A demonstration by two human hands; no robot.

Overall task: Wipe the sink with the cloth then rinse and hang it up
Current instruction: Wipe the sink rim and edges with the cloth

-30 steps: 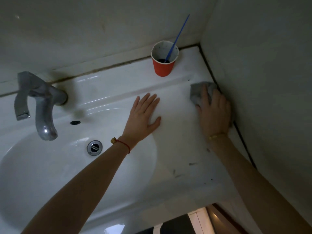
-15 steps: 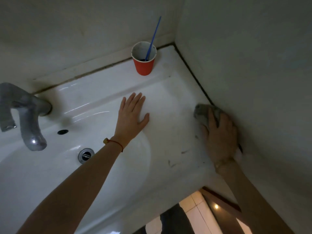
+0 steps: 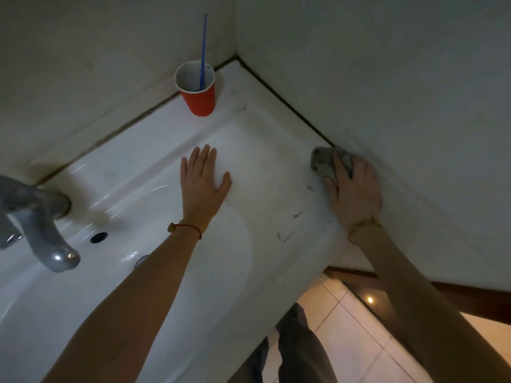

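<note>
Wipe stroke along R ledge, cloth drawn back from rear corner

The grey cloth (image 3: 325, 163) is pressed flat under the right hand (image 3: 352, 189), fingers fairly straight on top, at the sink (image 3: 265, 172) ledge edge vs. the side wall; approx. 1 s ago it was held nearer the red cup (image 3: 197, 91). The left hand (image 3: 203, 181) is kept open, palm down, on the ledge. Dark smears (image 3: 297, 215) remain beside the cloth, so wiping is judged unfinished; rinse and hang-up not yet begun.

My right hand (image 3: 354, 189) covers most of the cloth (image 3: 322, 161), my left forearm hides part of the drain (image 3: 141, 259), and the tap (image 3: 36, 225) is cut off at the left edge.
</note>
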